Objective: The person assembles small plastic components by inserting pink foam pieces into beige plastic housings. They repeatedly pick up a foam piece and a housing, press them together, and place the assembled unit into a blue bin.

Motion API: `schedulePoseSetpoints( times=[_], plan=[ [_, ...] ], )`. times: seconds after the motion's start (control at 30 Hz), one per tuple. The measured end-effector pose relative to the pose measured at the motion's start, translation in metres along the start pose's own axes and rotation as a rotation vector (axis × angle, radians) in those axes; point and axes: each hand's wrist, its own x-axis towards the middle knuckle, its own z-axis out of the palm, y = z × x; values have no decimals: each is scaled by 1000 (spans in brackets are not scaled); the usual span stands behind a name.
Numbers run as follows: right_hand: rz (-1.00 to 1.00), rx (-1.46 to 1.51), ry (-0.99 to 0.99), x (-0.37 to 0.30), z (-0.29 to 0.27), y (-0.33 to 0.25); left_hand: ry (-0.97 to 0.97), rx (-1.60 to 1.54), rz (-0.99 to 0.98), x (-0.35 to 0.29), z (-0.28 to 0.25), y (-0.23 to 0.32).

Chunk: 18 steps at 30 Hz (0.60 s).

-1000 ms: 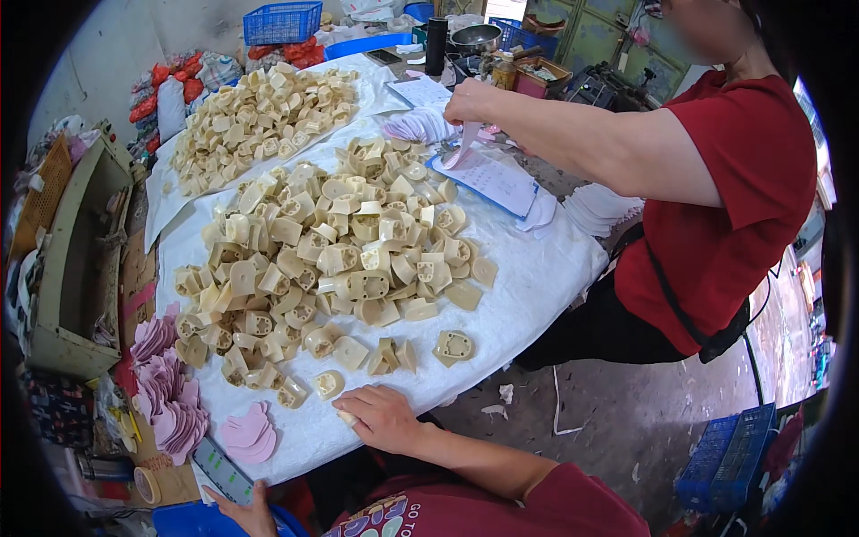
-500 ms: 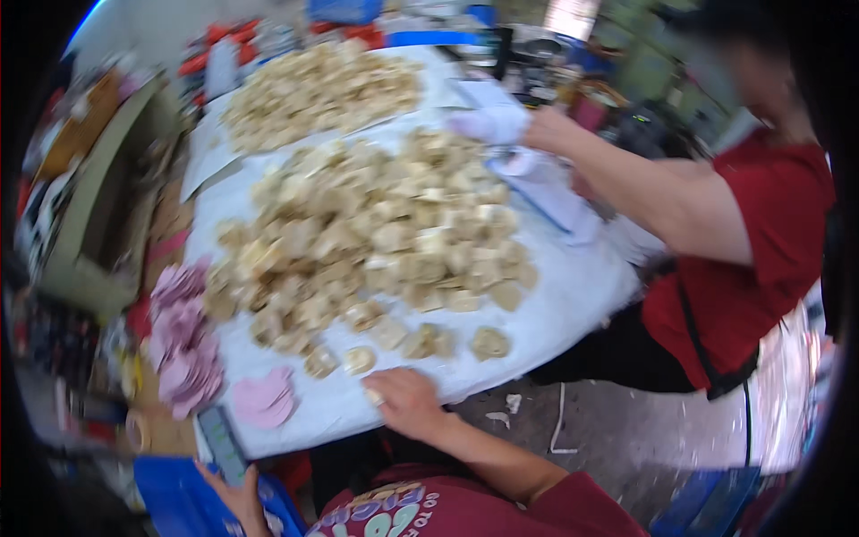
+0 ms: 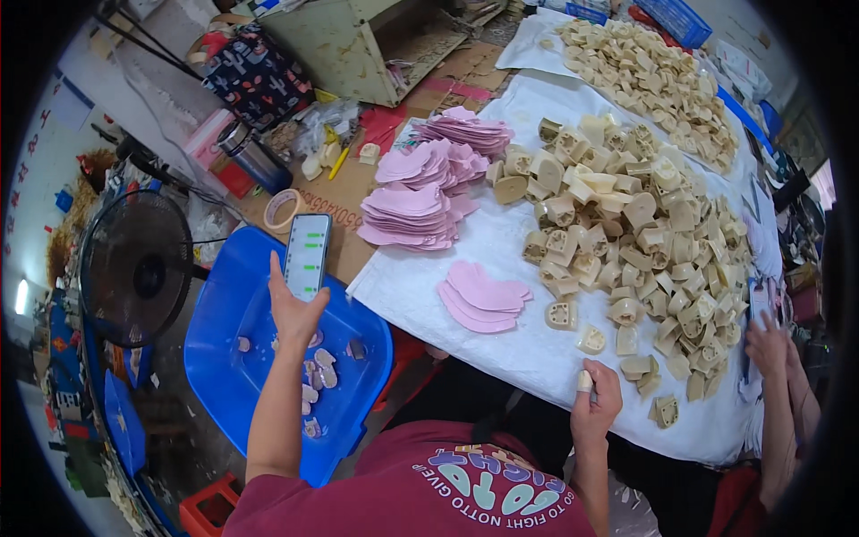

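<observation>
- Left hand (image 3: 298, 309) first: from my end I see it grasping a phone (image 3: 307, 255), index finger along one side and thumb across by the other, screen lit and facing up.
- Right hand (image 3: 597, 403) sits at the near edge of the white-covered tabletop (image 3: 537, 365), fingers curled in, a pale cap or cover (image 3: 584, 382) at the thumb tip. Whether the palm holds anything, I cannot tell.
- The phone is raised over the far rim of a blue basin (image 3: 224, 349); the basin lies below the left hand and forearm, with small pale and pinkish pieces (image 3: 319, 371) in it.
- I'd expect the phone to be stiff, smooth and a bit slippery — best held by its long edges, clear of the glass.
- Just beyond the right thumb lies a single beige molded piece (image 3: 591, 339); the big beige pile (image 3: 617, 224) spreads farther out and to that hand's right.
- The molded pieces look hollow, rigid and light to me; I'd pinch one across its outer walls.
- Between the hands and a little beyond them, some pink cutouts (image 3: 483, 300) are fanned out, with taller pink stacks (image 3: 410, 215) behind, nearer the left hand's side.
- Those cutouts seem thin and bendy — I'd lift one by its edge.
- Well to the right of the right hand is a co-worker's hand (image 3: 767, 347).
</observation>
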Motion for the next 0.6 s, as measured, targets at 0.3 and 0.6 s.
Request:
schedulePoseSetpoints(
  times=[0.3,0.6],
  plan=[
    [-8,-57,-15,4,-1,-7,-127,-35,129,76,24,10],
    [-46,-137,18,0,4,5,-191,-55,307,186,16,-124]
  ],
)
